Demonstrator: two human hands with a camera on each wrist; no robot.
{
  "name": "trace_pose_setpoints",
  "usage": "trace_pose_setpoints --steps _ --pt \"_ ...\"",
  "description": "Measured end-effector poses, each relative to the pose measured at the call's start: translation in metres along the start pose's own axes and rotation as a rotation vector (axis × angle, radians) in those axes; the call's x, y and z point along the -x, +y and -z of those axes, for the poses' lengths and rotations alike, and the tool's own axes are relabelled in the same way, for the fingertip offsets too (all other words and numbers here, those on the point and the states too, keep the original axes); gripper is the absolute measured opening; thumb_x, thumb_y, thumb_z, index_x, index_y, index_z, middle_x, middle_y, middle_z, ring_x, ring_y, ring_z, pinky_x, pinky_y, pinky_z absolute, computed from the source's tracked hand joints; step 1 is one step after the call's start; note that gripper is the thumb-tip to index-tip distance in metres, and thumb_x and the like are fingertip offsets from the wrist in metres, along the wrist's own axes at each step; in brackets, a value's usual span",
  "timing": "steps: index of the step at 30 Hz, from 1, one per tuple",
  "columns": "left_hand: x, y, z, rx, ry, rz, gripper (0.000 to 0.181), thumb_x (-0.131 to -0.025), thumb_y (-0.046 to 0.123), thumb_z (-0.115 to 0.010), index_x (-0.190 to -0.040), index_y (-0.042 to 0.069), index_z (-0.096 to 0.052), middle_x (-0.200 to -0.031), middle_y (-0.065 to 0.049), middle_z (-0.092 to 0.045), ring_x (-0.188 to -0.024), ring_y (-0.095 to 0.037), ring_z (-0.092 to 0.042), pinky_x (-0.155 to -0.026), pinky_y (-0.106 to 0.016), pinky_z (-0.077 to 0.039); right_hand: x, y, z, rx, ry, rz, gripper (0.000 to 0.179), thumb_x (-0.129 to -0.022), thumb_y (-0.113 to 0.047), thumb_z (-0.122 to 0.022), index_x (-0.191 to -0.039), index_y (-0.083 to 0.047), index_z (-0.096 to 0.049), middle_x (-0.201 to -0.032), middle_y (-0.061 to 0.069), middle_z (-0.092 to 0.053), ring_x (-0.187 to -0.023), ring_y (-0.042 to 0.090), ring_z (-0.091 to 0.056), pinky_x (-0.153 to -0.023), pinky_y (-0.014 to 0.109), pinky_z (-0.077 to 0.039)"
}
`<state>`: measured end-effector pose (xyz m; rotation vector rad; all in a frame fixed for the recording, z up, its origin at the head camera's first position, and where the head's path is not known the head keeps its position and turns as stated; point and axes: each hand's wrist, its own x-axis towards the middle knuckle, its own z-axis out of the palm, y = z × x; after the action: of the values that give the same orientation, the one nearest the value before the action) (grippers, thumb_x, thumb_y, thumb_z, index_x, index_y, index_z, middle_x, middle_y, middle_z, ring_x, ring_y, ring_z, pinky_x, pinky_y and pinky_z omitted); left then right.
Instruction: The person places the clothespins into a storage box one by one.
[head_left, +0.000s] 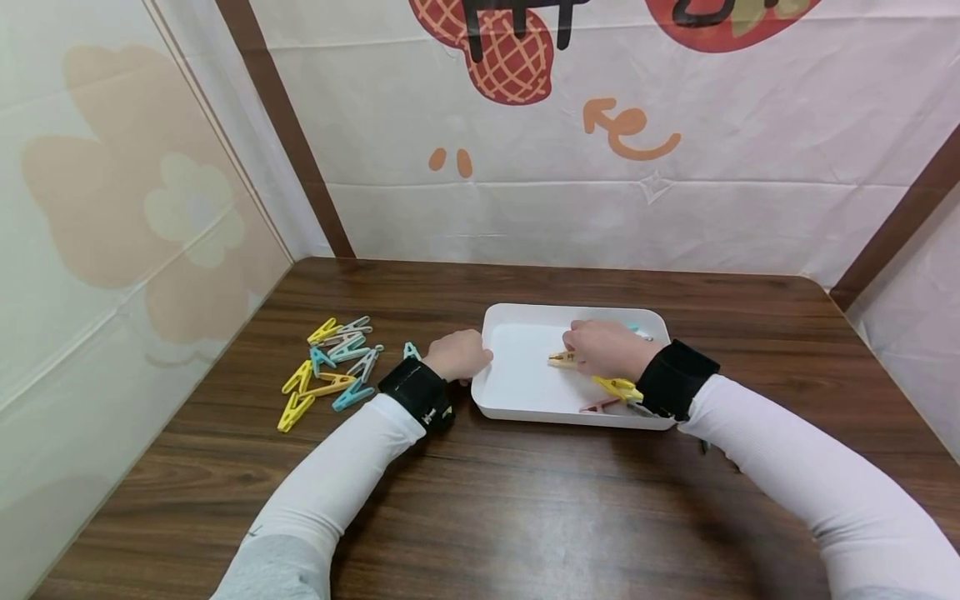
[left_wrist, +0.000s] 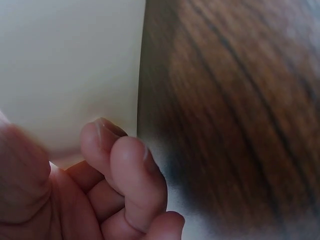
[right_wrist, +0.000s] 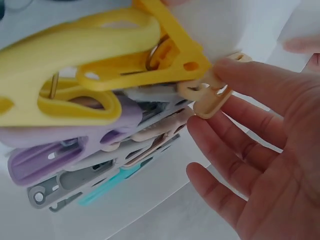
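Observation:
A white tray [head_left: 517, 387] lies on the table, and my left hand [head_left: 457, 357] grips its left rim. In the left wrist view, the curled fingers [left_wrist: 137, 170] sit against the tray wall [left_wrist: 70, 65]. My right hand [head_left: 603, 348] is inside the tray, pinching a beige clothespin [right_wrist: 215, 102] between thumb and fingertip. Beside that hand, in the right wrist view, yellow clothespins [right_wrist: 75, 45], a purple clothespin [right_wrist: 45, 162], a grey clothespin [right_wrist: 45, 195] and a teal clothespin [right_wrist: 105, 187] lie close together. Part of the tray's right end is hidden by the right hand and wristband.
Several yellow, blue, grey and orange clothespins [head_left: 330, 385] lie in a loose pile on the brown wooden table [head_left: 480, 508], left of the tray. A single blue clothespin [head_left: 411, 351] lies near the left wrist. Printed cloth walls [head_left: 390, 125] stand behind and beside the table.

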<state>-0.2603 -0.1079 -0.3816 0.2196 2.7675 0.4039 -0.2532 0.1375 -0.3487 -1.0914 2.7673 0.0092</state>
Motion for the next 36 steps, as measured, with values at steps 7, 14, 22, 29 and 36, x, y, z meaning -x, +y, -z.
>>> trace_pose_setpoints --steps 7,14,22,29,36 --pt "0.0 0.0 0.0 0.001 0.003 0.003 0.029 -0.099 0.023 -0.045 -0.083 0.007 -0.063 -0.062 -0.006 -0.063 -0.052 -0.018 -0.061 -0.053 -0.031 -0.043 0.004 0.005 0.001 -0.004 -0.033 -0.06 0.013 -0.086 -0.012 -0.072 -0.082 -0.008 -0.061 -0.072 0.001 -0.051 -0.067 0.017 -0.045 -0.061 0.029 -0.04" --pt "0.001 0.0 0.0 -0.004 0.005 0.002 0.031 -0.1 0.024 -0.045 -0.08 0.008 -0.061 -0.062 -0.006 -0.063 -0.052 -0.017 -0.061 -0.053 -0.031 -0.041 0.006 0.006 0.001 -0.017 -0.048 -0.111 0.017 -0.086 -0.014 -0.072 -0.078 -0.01 -0.057 -0.069 0.0 -0.049 -0.066 0.016 -0.044 -0.061 0.029 -0.036" --pt "-0.002 -0.001 -0.001 -0.01 0.006 0.003 0.031 -0.1 0.025 -0.044 -0.08 0.008 -0.061 -0.061 -0.005 -0.063 -0.052 -0.016 -0.061 -0.054 -0.031 -0.041 0.019 0.006 0.007 -0.013 0.016 -0.087 0.023 -0.09 -0.018 -0.069 -0.076 -0.009 -0.054 -0.069 0.001 -0.041 -0.061 0.015 -0.037 -0.056 0.028 -0.029" --pt "-0.001 -0.001 0.0 -0.007 0.002 0.012 0.03 -0.1 0.024 -0.044 -0.084 0.007 -0.063 -0.061 -0.005 -0.063 -0.052 -0.016 -0.061 -0.055 -0.031 -0.042 0.049 0.016 0.018 0.024 0.162 -0.095 0.016 -0.087 -0.022 -0.073 -0.092 -0.008 -0.067 -0.081 0.001 -0.059 -0.062 0.012 -0.049 -0.052 0.028 -0.04" --pt "0.0 0.001 0.001 -0.011 -0.003 0.012 0.03 -0.1 0.024 -0.044 -0.084 0.007 -0.062 -0.061 -0.005 -0.063 -0.052 -0.016 -0.061 -0.055 -0.031 -0.042 0.088 0.027 0.026 0.002 0.278 -0.14 0.022 -0.087 -0.021 -0.074 -0.102 -0.006 -0.068 -0.09 0.004 -0.063 -0.066 0.012 -0.055 -0.056 0.031 -0.045"
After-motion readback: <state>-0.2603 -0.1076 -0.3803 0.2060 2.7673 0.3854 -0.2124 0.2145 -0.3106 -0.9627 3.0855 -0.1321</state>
